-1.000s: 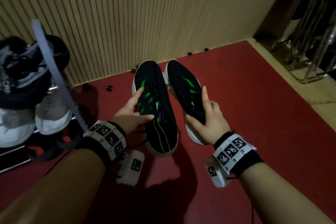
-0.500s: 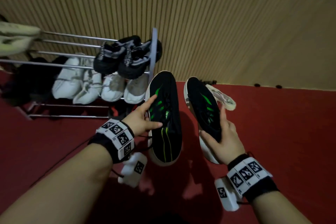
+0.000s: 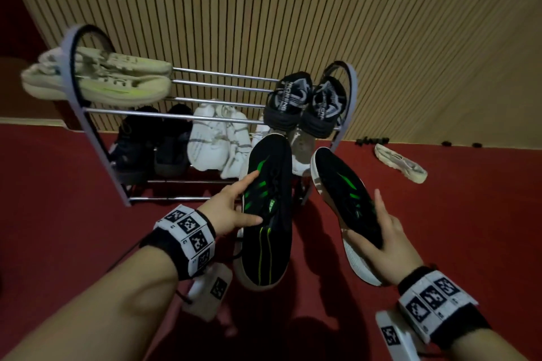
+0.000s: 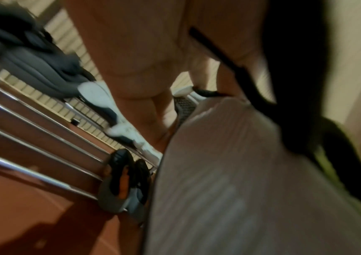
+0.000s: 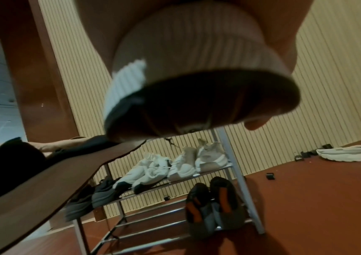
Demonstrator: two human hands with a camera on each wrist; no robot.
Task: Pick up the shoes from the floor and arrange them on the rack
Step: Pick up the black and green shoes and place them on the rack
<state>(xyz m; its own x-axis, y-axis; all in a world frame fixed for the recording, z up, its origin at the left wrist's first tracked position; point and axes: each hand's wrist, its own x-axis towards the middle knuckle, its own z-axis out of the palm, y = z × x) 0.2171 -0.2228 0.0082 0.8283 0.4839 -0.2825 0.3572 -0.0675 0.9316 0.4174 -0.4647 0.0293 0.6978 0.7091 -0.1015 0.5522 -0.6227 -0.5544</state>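
I carry a pair of black shoes with green stripes and pale soles, toes pointing at the rack. My left hand [image 3: 252, 196] grips the left shoe [image 3: 271, 231] by its side, thumb on the upper. My right hand [image 3: 363, 214] grips the right shoe [image 3: 340, 184] near its heel. Both shoes hang above the red floor just in front of the metal shoe rack [image 3: 223, 77]. In the blurred left wrist view, fingers [image 4: 131, 69] wrap the pale sole [image 4: 219, 189]. In the right wrist view the ribbed heel [image 5: 197, 57] fills the top, with the rack [image 5: 236, 172] beyond.
The rack's top tier holds a pale yellow-green pair [image 3: 102, 82] at the left and a black-grey pair [image 3: 305, 102] at the right, with bare rails between. Lower tiers hold white shoes [image 3: 217, 141] and dark shoes [image 3: 152, 141]. One white shoe [image 3: 400, 164] lies on the floor by the slatted wall.
My view has swung left and the whole rack has come into sight. Both hands have carried the black shoes closer to it, keeping the same grips.
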